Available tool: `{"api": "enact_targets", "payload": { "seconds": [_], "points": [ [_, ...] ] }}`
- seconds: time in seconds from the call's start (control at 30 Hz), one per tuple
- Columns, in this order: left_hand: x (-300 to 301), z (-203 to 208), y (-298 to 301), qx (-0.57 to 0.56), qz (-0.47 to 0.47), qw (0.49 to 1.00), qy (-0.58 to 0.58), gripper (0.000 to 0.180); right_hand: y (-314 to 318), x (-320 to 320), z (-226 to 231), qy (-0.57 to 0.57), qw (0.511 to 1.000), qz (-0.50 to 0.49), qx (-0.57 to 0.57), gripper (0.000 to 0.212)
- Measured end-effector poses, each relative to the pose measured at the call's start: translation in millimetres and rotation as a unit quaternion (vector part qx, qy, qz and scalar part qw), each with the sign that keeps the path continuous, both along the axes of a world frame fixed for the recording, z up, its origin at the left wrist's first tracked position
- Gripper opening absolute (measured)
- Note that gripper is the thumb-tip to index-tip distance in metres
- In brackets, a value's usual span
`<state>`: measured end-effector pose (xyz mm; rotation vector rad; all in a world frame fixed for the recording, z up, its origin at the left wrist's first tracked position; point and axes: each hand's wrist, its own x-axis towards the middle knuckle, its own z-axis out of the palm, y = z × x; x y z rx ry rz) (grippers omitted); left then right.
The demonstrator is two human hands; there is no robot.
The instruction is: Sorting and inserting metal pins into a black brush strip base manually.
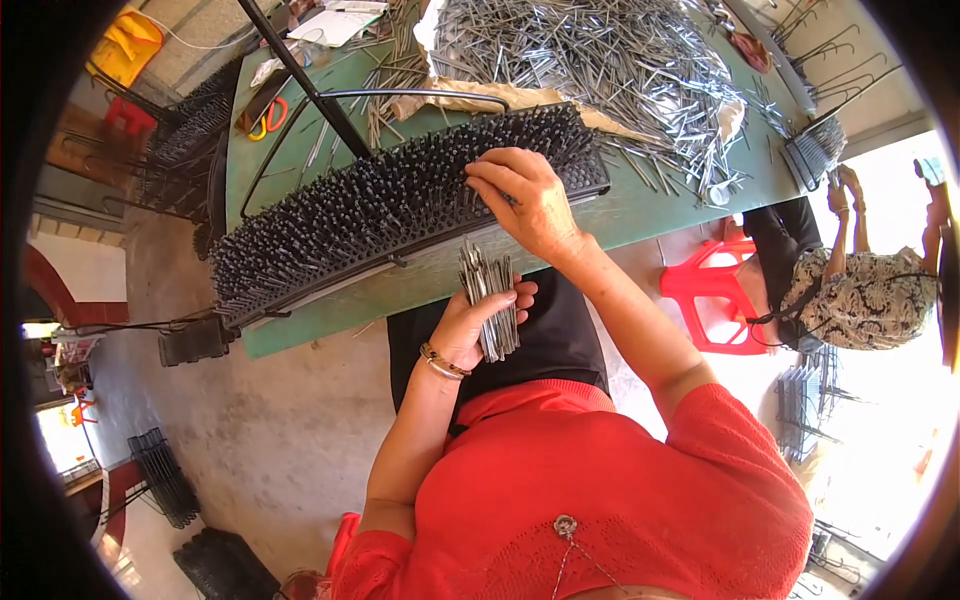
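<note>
My left hand (462, 328) is closed around a bundle of thin metal rods (488, 300), held upright in front of my lap. A long black rack (350, 222) lies slanted along the near side of the green table (650, 212). Dense rows of dark-tipped pins stand up from it, and perforated holes show at its right end. Over that right part is my right hand (535, 205), its thumb and fingers pinched together among the pin tops. Whatever sits between those fingertips is hidden.
A big heap of loose metal rods (600, 70) lies on brown paper at the back. Orange-handled scissors (267, 120) rest at the table's left. A black metal bar (310, 90) rises behind the rack. A red plastic stool (712, 290) and another person (865, 290) are at right.
</note>
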<state>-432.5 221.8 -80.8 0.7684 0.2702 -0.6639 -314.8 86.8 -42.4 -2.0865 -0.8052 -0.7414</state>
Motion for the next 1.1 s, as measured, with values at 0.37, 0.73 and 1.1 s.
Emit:
{"api": "enact_targets", "payload": {
  "seconds": [0.37, 0.73, 1.1],
  "points": [
    [0.3, -1.9, -1.2, 0.006, 0.025, 1.0, 0.018, 0.03, -11.1, -11.8, 6.6, 0.05, 0.999, -0.003, 0.022, 0.014],
    [6.8, 2.6, -13.1, 0.031, 0.049, 0.998, -0.03, 0.027, -42.6, -48.4, -2.1, 0.589, 0.785, 0.108, 0.158, 0.02],
    [8.3, -0.3, -15.3, 0.031, 0.065, 0.997, -0.014, 0.029, -54.6, -31.3, 5.6, 0.543, 0.817, 0.11, 0.157, 0.025]
  ]
}}
